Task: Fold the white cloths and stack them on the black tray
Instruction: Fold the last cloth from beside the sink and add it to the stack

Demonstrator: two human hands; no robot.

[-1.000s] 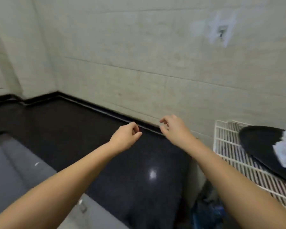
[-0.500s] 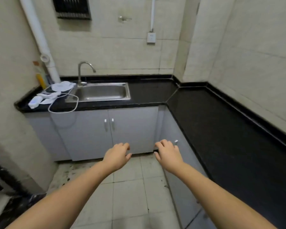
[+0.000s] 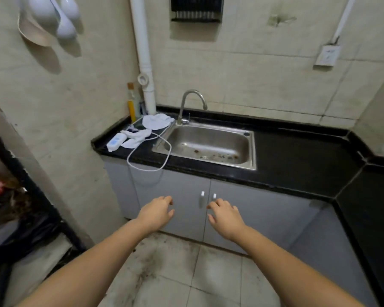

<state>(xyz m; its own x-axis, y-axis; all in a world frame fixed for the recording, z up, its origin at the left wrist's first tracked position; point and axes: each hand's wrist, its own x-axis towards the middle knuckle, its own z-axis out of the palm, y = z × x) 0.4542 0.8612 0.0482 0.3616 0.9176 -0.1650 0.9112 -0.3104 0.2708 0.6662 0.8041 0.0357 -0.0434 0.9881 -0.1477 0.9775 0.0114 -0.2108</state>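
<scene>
Both arms are reaching forward from the bottom of the frame, with the left hand (image 3: pixel 156 212) and the right hand (image 3: pixel 226 216) hanging side by side in the lower middle, in front of the grey cabinet doors (image 3: pixel 186 202). The fingers of each hand are lying loosely curled and slightly apart, holding nothing and touching nothing. The white cloths (image 3: pixel 156 121) are lying crumpled in the left middle of the frame, on the black counter (image 3: pixel 297 156), just left of the steel sink (image 3: pixel 208 144) and its tap (image 3: pixel 192 103); one is sitting near the wall pipe (image 3: pixel 143 56), another (image 3: pixel 136 137) just below it. A white device (image 3: pixel 115 141) is resting beside that lower cloth, and its white cable (image 3: pixel 151 158) is looping over the counter edge. The hands are hanging well apart from the cloths.
</scene>
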